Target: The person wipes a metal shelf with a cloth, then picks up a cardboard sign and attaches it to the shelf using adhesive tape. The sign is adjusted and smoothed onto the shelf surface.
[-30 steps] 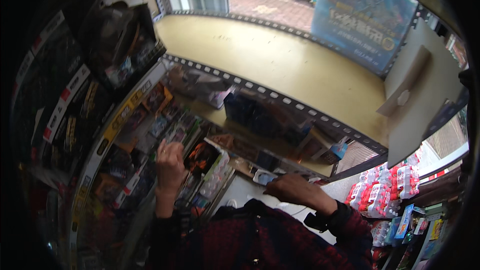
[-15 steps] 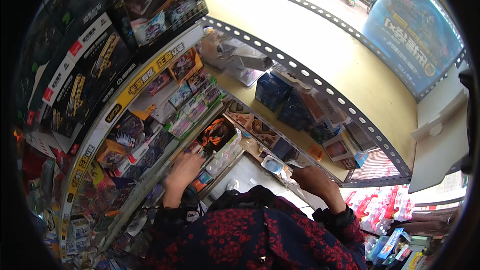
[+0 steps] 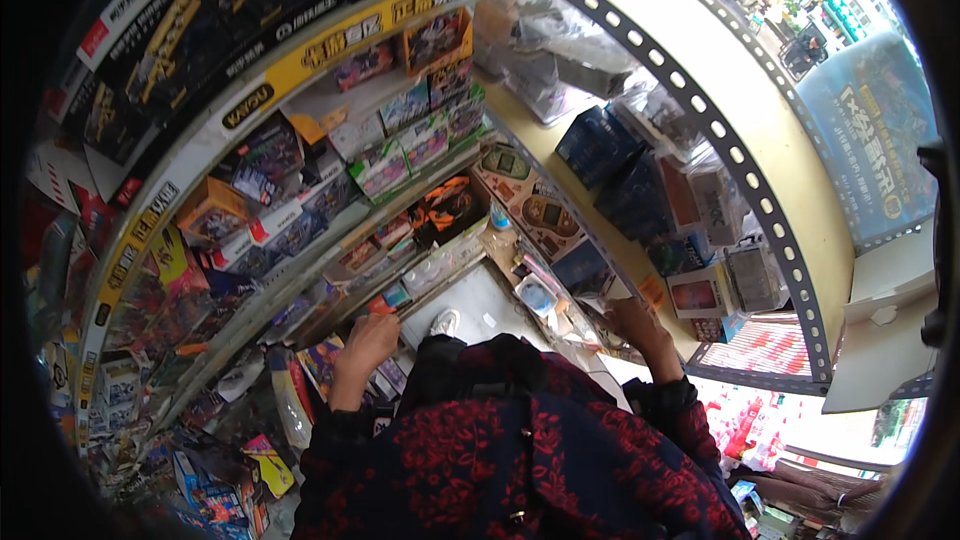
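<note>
My left hand (image 3: 368, 346) hangs over the lower left shelf, back upward. It is nearest the small red and teal packets (image 3: 388, 300) at the shelf's front; its fingertips are foreshortened and nothing shows in them. My right hand (image 3: 636, 326) is by the lower right shelf edge, dark against the goods, its fingers mostly hidden. A white tray with a bluish item (image 3: 537, 295) lies to its left. Beyond both hands, a black box with orange print (image 3: 447, 208) stands in the corner beside a boxed handheld game set (image 3: 545, 210).
Boxed toys (image 3: 375, 172) fill the left shelf behind a curved yellow-and-white label strip (image 3: 345, 35). On the right, a perforated metal shelf edge (image 3: 690, 90) arches above dark blue boxes (image 3: 600, 140). My shoe (image 3: 446, 322) stands on the pale floor (image 3: 490, 300) between the shelves.
My view has shifted, so the shelves sit differently in the picture. My left hand has drawn back from the box row toward my body. The right hand stays near the right shelf.
</note>
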Demonstrator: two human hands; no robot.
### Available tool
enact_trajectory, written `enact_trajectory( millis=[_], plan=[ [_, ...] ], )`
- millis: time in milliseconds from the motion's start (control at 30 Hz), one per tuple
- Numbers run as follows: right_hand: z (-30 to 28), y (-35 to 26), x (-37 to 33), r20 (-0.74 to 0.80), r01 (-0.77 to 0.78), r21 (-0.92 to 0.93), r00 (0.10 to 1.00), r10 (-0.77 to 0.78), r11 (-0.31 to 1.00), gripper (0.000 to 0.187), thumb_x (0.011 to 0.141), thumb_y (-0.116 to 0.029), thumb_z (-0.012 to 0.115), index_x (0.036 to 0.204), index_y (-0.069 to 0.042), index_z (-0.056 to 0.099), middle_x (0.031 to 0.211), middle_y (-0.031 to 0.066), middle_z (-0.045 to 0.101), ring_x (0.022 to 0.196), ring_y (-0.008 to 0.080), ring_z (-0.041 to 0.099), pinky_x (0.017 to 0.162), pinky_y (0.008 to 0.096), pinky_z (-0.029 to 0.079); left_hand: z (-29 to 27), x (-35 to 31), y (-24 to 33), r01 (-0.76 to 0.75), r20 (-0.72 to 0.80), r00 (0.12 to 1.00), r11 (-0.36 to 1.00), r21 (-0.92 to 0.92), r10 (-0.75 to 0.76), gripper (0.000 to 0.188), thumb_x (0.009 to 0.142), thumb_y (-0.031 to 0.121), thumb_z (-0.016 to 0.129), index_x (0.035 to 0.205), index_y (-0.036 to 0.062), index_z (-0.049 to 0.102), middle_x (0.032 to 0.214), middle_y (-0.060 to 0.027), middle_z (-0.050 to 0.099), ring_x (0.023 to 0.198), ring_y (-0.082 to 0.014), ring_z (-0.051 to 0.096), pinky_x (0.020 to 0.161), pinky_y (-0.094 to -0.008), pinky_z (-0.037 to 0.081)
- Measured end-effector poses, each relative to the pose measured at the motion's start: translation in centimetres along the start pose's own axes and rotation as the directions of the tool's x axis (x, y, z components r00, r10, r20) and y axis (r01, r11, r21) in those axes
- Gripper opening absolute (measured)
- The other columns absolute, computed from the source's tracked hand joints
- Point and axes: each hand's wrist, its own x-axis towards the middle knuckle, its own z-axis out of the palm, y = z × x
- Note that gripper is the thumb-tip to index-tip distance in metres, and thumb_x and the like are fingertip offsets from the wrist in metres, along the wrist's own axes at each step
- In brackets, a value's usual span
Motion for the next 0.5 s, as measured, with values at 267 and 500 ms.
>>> enact_trajectory(
  millis=[267,500],
  plan=[
    [7.0,4.1,-3.5,0.102,0.006,0.075,0.995,-0.014,0.997,0.015,0.079,-0.012,0.051,0.075,-0.001,0.060,0.077,0.0229,0.059,0.076,0.0391,0.058,0.067,0.0477,0.045,8.1,-3.0,-0.5,0.115,0.191,0.979,0.966,-0.232,-0.071,0.035,0.075,0.006,0.042,0.103,0.0015,0.063,0.097,-0.0263,0.059,0.095,-0.0385,0.057,0.085,-0.0442,0.044],
    [10.3,5.6,-4.3,0.066,0.112,0.066,0.991,-0.116,0.992,0.018,0.080,-0.017,0.053,0.071,-0.003,0.059,0.071,0.0199,0.059,0.074,0.0378,0.059,0.067,0.0471,0.046,18.5,-4.1,-3.1,0.144,0.369,0.929,0.913,-0.381,0.008,0.038,0.073,0.013,0.049,0.109,0.0096,0.061,0.093,-0.0221,0.063,0.087,-0.0366,0.060,0.079,-0.0422,0.048]
  ],
)
